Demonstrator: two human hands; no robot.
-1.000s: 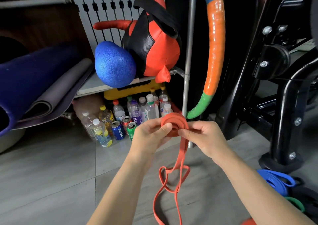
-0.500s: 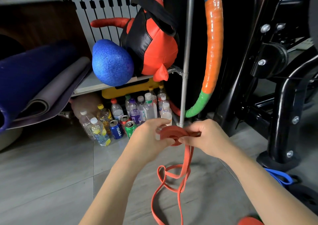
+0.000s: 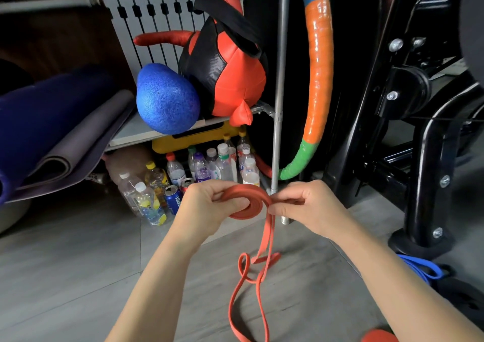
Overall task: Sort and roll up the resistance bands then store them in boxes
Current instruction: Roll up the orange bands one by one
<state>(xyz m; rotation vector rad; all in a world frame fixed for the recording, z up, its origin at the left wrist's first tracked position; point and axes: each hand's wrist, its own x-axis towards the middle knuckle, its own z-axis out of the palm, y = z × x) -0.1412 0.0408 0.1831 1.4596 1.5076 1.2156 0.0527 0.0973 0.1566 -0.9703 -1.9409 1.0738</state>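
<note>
An orange resistance band (image 3: 255,205) is partly wound into a flat coil held at chest height over the grey floor. My left hand (image 3: 209,208) grips the coil, thumb on top and fingers underneath. My right hand (image 3: 306,208) pinches the band where it leaves the coil's right edge. The loose tail (image 3: 251,289) hangs down and loops on the floor. A blue band (image 3: 424,268) lies on the floor at the right, beside my right forearm. No box is in view.
Bottles and cans (image 3: 188,179) stand under a low shelf behind the hands. A blue foam ball (image 3: 167,98), a red-black bag (image 3: 225,72) and rolled mats (image 3: 52,137) sit at the left. A metal pole (image 3: 279,106) and a black machine frame (image 3: 429,158) stand to the right.
The coil has tipped from upright to lying flat and sits lower. Both hands shifted round it, and more of the tail has been taken up.
</note>
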